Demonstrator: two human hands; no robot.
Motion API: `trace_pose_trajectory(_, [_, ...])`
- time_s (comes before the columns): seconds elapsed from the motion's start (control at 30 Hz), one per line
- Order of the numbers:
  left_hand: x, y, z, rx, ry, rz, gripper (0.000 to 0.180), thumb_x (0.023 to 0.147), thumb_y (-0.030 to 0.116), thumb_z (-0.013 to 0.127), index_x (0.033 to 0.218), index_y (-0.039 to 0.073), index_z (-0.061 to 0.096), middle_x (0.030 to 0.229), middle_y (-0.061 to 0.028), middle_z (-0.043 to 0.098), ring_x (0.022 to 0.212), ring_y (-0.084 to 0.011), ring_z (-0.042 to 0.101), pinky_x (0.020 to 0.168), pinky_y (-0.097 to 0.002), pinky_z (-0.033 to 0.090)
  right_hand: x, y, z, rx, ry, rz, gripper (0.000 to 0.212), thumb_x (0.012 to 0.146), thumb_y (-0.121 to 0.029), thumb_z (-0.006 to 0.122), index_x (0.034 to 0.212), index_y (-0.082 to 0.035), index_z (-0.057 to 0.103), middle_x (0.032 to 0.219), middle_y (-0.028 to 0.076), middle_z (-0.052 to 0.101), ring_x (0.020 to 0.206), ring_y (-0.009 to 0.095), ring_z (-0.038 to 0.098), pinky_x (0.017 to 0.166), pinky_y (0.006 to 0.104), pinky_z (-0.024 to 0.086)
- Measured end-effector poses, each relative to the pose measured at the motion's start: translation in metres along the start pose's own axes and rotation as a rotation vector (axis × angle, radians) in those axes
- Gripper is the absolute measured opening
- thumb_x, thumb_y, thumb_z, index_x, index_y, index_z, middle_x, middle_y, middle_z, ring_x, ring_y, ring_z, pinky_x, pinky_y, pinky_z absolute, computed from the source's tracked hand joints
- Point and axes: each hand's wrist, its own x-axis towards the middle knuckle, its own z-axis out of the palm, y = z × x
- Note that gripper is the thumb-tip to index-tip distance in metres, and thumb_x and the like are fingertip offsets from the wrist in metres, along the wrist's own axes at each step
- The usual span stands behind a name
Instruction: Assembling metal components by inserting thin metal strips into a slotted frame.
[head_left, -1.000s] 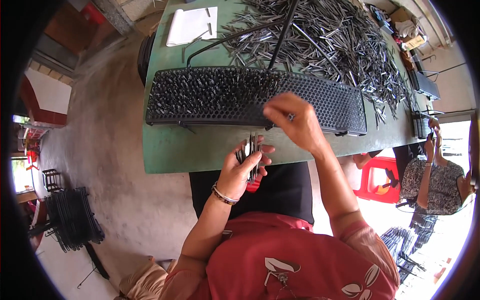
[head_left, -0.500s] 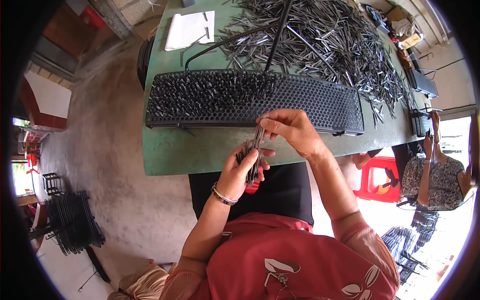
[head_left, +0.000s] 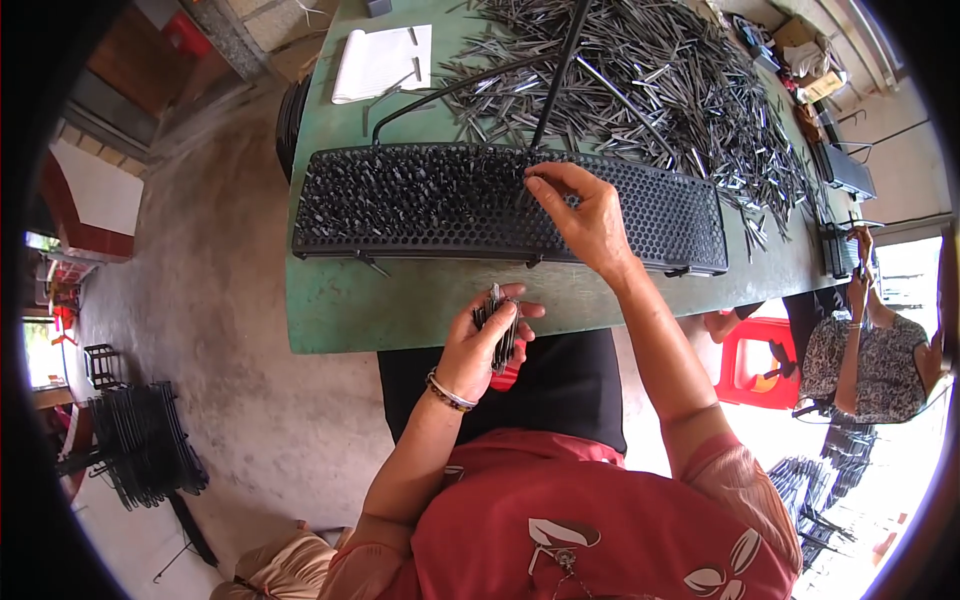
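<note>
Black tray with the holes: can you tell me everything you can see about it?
The black tray is long and narrow, with a grid of small holes. It looks like metal or hard plastic; I can't tell which. It sits lengthwise on the green table. Thin dark strips stick up from its left part; its right part shows open holes. Small dark fittings show along its near edge. The right hand is over it, just right of its middle; whether they touch is unclear.

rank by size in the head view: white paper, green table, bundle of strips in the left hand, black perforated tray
1. Green table
2. Black perforated tray
3. White paper
4. Strip bundle, partly hidden by the left hand
</note>
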Motion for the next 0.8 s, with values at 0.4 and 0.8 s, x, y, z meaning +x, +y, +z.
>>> trace_pose_trajectory(0.4, [0.0,0.0,0.003,-0.003,0.002,-0.023,0.033,0.093,0.02,0.053,0.119,0.0,0.049,0.099,-0.0139,0.063,0.073,-0.0117,0.059,0.054,-0.0238,0.05,0.002,-0.003,-0.009,-0.182,-0.059,-0.172,0.017,0.084,-0.006,0.062,0.1,0.0,0.064,0.088,0.011,0.065,0.081,0.019,0.063,0.069,0.0293,0.049])
trace_pose_trajectory(0.8, [-0.001,0.0,0.003,0.004,0.011,-0.029,0.033,0.093,0.02,0.053,0.119,0.0,0.05,0.098,-0.0136,0.063,0.072,-0.0111,0.058,0.053,-0.0231,0.05,-0.003,-0.002,0.004,-0.128,0.012,-0.147,0.015,0.083,-0.007,0.063,0.096,0.0,0.065,0.084,0.01,0.064,0.074,0.018,0.061,0.068,0.0278,0.048])
